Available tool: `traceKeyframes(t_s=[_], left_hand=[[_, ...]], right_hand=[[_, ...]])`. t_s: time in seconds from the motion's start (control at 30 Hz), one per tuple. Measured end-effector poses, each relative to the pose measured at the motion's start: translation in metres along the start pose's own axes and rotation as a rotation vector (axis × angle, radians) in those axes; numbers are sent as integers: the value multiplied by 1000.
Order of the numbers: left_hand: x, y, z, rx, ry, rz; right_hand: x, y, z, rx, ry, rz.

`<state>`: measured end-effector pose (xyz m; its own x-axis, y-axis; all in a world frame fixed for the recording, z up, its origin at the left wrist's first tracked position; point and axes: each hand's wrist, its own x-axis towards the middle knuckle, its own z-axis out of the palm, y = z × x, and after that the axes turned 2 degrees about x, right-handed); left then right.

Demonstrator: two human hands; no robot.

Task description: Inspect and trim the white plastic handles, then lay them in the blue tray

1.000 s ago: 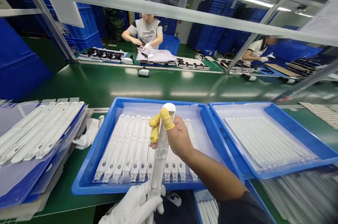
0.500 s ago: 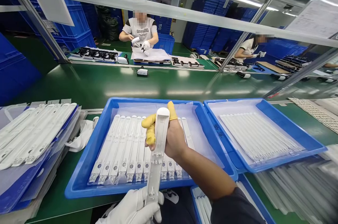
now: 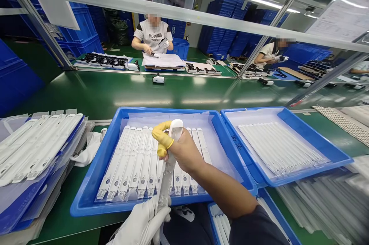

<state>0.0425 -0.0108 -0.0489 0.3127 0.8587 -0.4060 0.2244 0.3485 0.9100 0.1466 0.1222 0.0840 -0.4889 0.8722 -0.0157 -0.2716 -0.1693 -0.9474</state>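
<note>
My gloved left hand (image 3: 141, 224) and yellow-capped right hand (image 3: 184, 152) both grip a white plastic strip (image 3: 165, 175); more strips (image 3: 135, 164) wait in the blue tray (image 3: 86, 199).

White glove (image 3: 138, 224) left, yellow finger cots (image 3: 160, 133) right, dark sleeve (image 3: 256, 227)

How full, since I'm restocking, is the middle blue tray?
Well filled: white plastic strips lie side by side across the blue tray.

Bare right hand (image 3: 184, 152) over blue tray (image 3: 123, 208): room above, little below, white bars (image 3: 129, 164) packed close under grip. Tray's near wall stands just past gloved left hand (image 3: 141, 222).
</note>
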Motion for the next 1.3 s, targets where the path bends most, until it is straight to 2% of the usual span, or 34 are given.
traceKeyframes(t_s=[0.1,0.17,0.23,0.37,0.47,0.53,0.6,0.77,0.87,1.03,1.17,1.3], left_hand=[[-2,7,-6,-180,-148,5],[-5,20,-13,-312,-233,28],[-10,39,-21,-387,-266,92],[-16,78,-31,-368,-235,191],[-18,92,-31,-403,-144,290],[-17,94,-29,-433,-113,336],[-14,91,-27,-452,-131,344],[-6,81,-23,-485,-107,275],[-5,76,-23,-556,-151,225],[-4,70,-28,-615,-229,253],[1,66,-30,-640,-249,283],[8,61,-27,-659,-211,335]], right_hand=[[-4,8,4,135,-99,1],[-5,11,8,264,-168,30],[-4,11,13,362,-176,66],[3,-1,20,471,-73,96],[5,-11,23,449,-9,62],[5,-14,22,405,42,25],[6,-12,20,354,118,-23],[11,-2,9,244,272,-134],[14,0,8,274,275,-94],[18,-2,9,402,266,-21],[19,2,6,385,268,-63],[16,5,3,368,221,-129]])
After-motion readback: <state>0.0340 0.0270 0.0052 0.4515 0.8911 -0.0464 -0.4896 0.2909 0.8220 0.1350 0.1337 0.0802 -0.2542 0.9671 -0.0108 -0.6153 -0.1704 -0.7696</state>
